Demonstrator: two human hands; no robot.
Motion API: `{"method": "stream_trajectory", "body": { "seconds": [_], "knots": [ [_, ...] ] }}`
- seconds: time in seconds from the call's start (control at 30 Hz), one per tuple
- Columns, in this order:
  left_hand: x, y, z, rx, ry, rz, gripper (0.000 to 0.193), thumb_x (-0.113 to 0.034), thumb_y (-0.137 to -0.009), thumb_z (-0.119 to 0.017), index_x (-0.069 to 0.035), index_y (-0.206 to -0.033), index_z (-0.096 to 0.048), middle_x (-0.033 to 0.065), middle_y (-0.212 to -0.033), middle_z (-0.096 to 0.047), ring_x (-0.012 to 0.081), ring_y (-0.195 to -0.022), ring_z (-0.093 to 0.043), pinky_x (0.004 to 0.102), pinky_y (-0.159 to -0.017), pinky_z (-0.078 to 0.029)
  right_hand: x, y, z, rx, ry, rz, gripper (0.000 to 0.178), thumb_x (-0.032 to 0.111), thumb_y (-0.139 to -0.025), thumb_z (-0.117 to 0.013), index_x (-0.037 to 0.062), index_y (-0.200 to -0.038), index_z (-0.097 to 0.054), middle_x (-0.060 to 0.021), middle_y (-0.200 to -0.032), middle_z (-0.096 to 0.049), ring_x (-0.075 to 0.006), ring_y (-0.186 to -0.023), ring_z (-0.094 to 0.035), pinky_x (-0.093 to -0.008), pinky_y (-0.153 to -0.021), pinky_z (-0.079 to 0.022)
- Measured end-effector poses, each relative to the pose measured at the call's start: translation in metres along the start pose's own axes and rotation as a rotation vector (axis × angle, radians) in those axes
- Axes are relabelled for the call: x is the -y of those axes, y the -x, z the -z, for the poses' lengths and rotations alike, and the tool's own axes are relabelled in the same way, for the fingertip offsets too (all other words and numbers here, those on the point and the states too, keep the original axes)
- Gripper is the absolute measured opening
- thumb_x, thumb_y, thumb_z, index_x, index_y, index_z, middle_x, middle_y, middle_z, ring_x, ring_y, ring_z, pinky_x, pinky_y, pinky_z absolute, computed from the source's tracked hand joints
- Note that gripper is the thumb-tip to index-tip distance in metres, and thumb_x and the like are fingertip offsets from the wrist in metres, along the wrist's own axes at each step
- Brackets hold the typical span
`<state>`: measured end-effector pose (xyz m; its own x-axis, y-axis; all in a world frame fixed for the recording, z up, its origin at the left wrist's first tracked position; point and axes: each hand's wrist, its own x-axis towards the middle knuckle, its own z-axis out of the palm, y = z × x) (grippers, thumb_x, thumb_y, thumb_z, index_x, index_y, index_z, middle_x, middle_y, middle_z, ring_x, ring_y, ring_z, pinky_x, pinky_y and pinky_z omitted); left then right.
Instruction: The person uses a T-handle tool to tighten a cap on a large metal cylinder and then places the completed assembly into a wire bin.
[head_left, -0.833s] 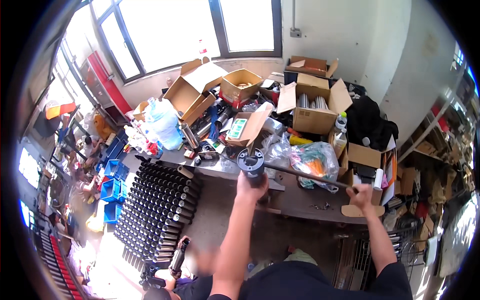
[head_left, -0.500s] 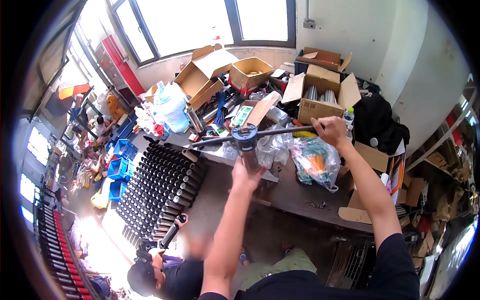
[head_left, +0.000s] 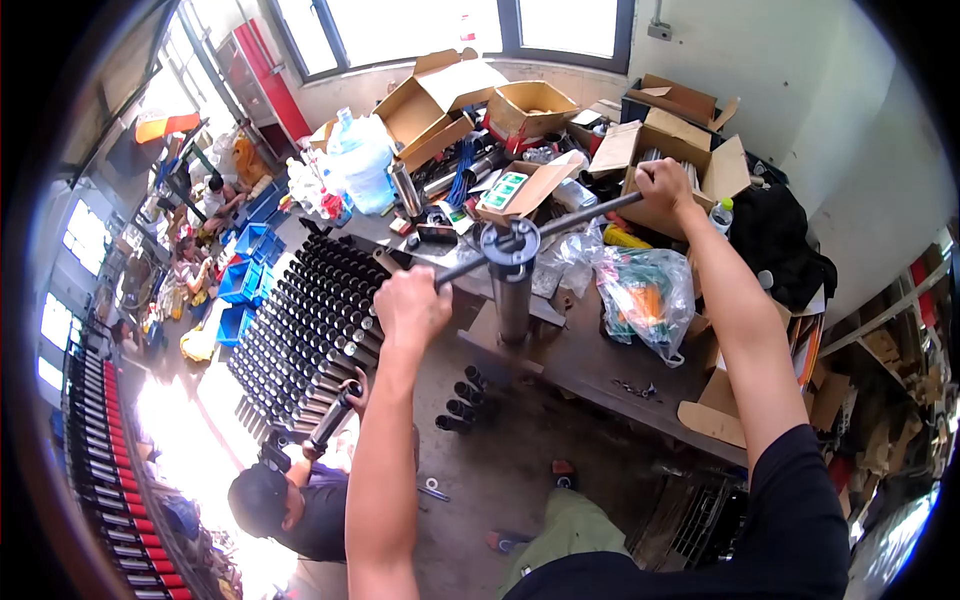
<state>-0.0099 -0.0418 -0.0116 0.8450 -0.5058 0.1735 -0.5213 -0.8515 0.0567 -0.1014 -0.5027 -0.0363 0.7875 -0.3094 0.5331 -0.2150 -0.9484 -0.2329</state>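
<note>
Down at the lower left, another person is crouching on the floor, holding a dark cylinder, their face hidden under a cap. Closer to the workbench, the left hand is closing fully around one end of a long metal bar, fingers wrapped tight. That bar is passing through the dark round head of an upright steel cylinder standing at the bench edge; its base is hard to make out. At the far end, the right hand is gripping the bar in a closed fist. Beside them, rows of black tubes are lying stacked. Farther back, open cardboard boxes and a plastic bag are crowding the bench, their contents unclear.
</note>
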Motion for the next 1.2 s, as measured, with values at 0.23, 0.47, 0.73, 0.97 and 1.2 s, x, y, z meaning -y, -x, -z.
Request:
{"method": "stream_trajectory", "body": {
  "seconds": [0.23,0.47,0.73,0.97,1.2],
  "knots": [
    [-0.01,-0.019,0.015,0.058,-0.125,0.197,0.046,-0.046,-0.085,-0.07,-0.007,-0.109,-0.072,0.0183,-0.108,-0.073,0.0339,-0.103,-0.071,0.0424,-0.088,-0.057,-0.006,0.005,-0.065,-0.324,-0.029,0.034,0.032,0.031,-0.086,-0.048,0.0113,-0.082,-0.073,-0.0215,-0.076,-0.065,-0.0432,-0.074,-0.065,-0.0508,-0.07,-0.053],
    [-0.008,-0.021,0.006,0.002,-0.193,0.373,0.047,-0.049,-0.086,-0.067,-0.009,-0.109,-0.074,0.0186,-0.113,-0.072,0.0331,-0.108,-0.069,0.0429,-0.092,-0.055,0.002,0.002,-0.051,-0.205,0.012,0.176,0.038,0.037,-0.089,-0.041,0.0126,-0.08,-0.069,-0.0186,-0.082,-0.07,-0.041,-0.079,-0.068,-0.0512,-0.071,-0.054],
    [-0.008,0.002,0.003,-0.152,-0.307,0.276,0.029,-0.026,-0.081,-0.063,-0.006,-0.099,-0.075,0.0209,-0.107,-0.072,0.0369,-0.102,-0.07,0.0433,-0.09,-0.057,0.009,0.023,-0.058,-0.287,-0.07,0.122,0.033,0.037,-0.087,-0.045,0.0181,-0.082,-0.072,-0.0188,-0.077,-0.069,-0.0412,-0.075,-0.069,-0.0533,-0.069,-0.055],
    [-0.034,0.002,0.001,-0.168,-0.205,0.323,0.025,-0.019,-0.08,-0.06,-0.007,-0.094,-0.077,0.0208,-0.097,-0.074,0.0358,-0.093,-0.072,0.0424,-0.084,-0.058,-0.013,0.025,-0.071,-0.289,-0.054,0.102,0.032,0.035,-0.084,-0.046,0.0194,-0.084,-0.073,-0.0155,-0.075,-0.07,-0.0376,-0.073,-0.07,-0.0498,-0.065,-0.056],
    [-0.039,0.005,0.002,-0.223,-0.236,0.318,0.024,-0.018,-0.08,-0.06,-0.007,-0.092,-0.078,0.0196,-0.095,-0.074,0.0355,-0.092,-0.073,0.0433,-0.083,-0.058,-0.018,0.015,-0.074,-0.306,-0.112,0.132,0.032,0.037,-0.085,-0.046,0.0171,-0.082,-0.071,-0.018,-0.078,-0.07,-0.0394,-0.074,-0.069,-0.0515,-0.067,-0.055]
  ]
}}
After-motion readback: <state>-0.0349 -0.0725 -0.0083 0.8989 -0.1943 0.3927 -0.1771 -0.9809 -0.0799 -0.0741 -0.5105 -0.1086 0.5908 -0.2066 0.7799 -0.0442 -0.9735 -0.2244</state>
